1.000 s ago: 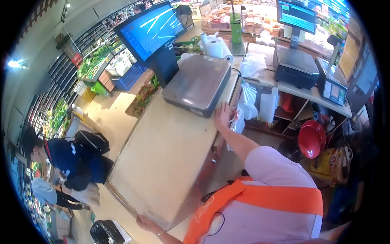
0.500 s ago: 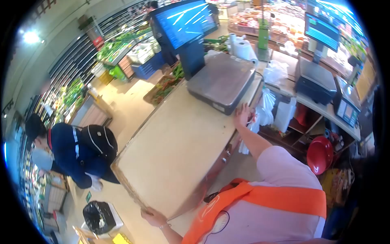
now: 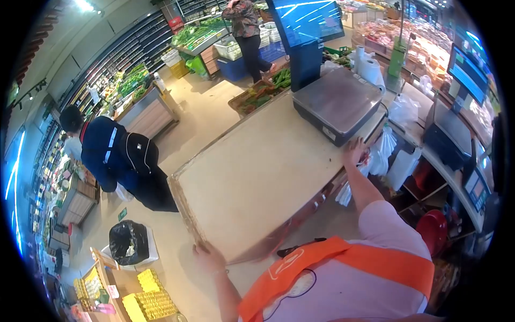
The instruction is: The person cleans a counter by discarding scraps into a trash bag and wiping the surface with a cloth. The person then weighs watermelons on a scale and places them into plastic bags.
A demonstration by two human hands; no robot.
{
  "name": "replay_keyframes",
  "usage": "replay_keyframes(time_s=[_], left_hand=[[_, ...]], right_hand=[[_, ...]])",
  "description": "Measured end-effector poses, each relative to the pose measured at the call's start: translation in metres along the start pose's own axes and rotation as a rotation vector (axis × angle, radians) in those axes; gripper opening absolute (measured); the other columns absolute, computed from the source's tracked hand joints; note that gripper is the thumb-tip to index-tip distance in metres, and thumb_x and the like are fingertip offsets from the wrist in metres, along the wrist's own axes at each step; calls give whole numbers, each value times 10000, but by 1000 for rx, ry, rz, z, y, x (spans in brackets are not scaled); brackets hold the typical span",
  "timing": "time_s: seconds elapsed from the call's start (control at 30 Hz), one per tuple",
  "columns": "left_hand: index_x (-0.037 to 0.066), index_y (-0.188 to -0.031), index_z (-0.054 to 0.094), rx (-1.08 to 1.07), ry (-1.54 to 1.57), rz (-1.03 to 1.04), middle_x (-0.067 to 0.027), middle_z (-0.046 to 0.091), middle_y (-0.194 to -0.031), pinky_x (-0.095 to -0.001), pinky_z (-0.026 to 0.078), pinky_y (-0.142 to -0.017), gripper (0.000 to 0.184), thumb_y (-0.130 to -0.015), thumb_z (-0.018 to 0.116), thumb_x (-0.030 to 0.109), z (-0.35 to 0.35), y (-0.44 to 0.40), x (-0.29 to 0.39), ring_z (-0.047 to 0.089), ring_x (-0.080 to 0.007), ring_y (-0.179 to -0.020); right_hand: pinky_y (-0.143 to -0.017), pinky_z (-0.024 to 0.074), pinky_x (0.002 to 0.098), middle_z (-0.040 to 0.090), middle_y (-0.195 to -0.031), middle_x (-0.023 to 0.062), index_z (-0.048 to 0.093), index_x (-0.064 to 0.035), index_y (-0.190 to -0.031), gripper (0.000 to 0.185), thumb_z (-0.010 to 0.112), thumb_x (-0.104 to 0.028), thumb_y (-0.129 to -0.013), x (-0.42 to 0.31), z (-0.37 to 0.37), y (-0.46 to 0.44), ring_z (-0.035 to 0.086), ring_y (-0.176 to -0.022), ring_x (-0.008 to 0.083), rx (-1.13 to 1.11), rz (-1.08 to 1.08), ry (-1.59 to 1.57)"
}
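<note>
A cream-topped counter (image 3: pixel 257 172) with worn edges stretches out in front of me. My left hand (image 3: pixel 208 258) rests at its near left corner, slightly blurred, fingers laid against the edge. At the right-hand edge, my right hand (image 3: pixel 352 152) lies with fingers apart on the border of the top, just beside a weighing scale (image 3: pixel 343 102). The scale has a flat metal platform and a blue-lit screen (image 3: pixel 308 21) on a dark post. White plastic bags (image 3: pixel 382 150) hang close to my right hand. Neither hand shows an object in it.
A person in dark clothes (image 3: pixel 115 155) with a black bag stands left; another person (image 3: pixel 247 37) stands behind the counter. A lined bin (image 3: pixel 129 242) and yellow egg trays (image 3: pixel 150 298) are at lower left. A second scale (image 3: pixel 448 131) stands right, vegetable crates (image 3: pixel 260 96) behind.
My view has turned, so the counter and scale sit further right in it. Both hands stay at the counter's edges. The person behind the counter and the egg trays show more fully.
</note>
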State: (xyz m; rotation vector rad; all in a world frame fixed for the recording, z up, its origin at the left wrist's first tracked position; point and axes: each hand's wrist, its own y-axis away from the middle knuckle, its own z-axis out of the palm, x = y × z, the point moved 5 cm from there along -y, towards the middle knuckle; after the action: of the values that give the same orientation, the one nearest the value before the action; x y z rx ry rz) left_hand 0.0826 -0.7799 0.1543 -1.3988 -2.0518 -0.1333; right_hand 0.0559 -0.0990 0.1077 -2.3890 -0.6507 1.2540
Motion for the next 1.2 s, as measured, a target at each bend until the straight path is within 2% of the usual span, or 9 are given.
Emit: replay_keyframes(time_s=[0.07,0.1,0.2,0.3,0.4,0.7,1.1,1.2], left_hand=[[-28,-1151,506,21,13,4,-230,461,-1232,-418,413,-913,397,-886,491,267,1,1,-3,474,-371,-1108],[-29,-1140,516,28,29,-13,-233,464,-1228,-420,417,-904,394,-882,498,268,-1,1,0,474,-373,-1107],[-30,-1136,520,52,60,-8,-235,463,-1228,-420,420,-901,394,-881,503,269,2,2,-3,476,-372,-1104],[-31,-1135,521,50,71,4,-235,462,-1231,-414,420,-902,399,-877,510,274,1,2,-2,475,-370,-1105],[-28,-1134,523,46,60,0,-235,456,-1238,-412,426,-895,398,-876,516,275,2,1,-3,479,-372,-1101],[-15,-1126,529,83,24,23,-227,462,-1238,-399,453,-855,378,-872,521,264,-3,3,3,516,-355,-1062],[3,-1120,536,119,55,38,-225,473,-1222,-409,460,-840,346,-855,534,225,2,2,-4,522,-373,-1038],[9,-1126,533,128,39,43,-225,474,-1220,-416,461,-836,345,-851,536,217,2,2,-4,522,-376,-1038]], right_hand=[[-1078,219,418,306,-1406,185,357,-4,-1329,548,522,-207,-848,4,1,-2,276,-1294,361,-22,29,-1],[-1078,219,415,300,-1409,185,355,3,-1329,546,506,-221,-855,3,1,-4,276,-1294,359,-31,48,28],[-1050,251,430,348,-1348,266,395,79,-1268,520,478,-237,-862,-1,-3,-4,320,-1251,402,-2,13,27],[-1044,262,428,353,-1347,261,390,72,-1276,528,481,-240,-860,-2,-4,-3,329,-1245,402,3,0,55],[-1073,227,408,310,-1402,193,358,29,-1320,541,482,-238,-865,2,0,-3,286,-1285,362,-47,41,49],[-1068,234,413,320,-1395,199,360,33,-1320,547,480,-244,-863,-3,-4,-5,289,-1286,360,-90,70,60],[-1062,249,424,327,-1387,200,359,3,-1318,541,501,-238,-855,3,1,-5,290,-1280,379,-70,82,44],[-1061,250,423,326,-1387,201,356,6,-1319,545,504,-234,-853,4,2,-6,295,-1278,378,-52,29,62]])
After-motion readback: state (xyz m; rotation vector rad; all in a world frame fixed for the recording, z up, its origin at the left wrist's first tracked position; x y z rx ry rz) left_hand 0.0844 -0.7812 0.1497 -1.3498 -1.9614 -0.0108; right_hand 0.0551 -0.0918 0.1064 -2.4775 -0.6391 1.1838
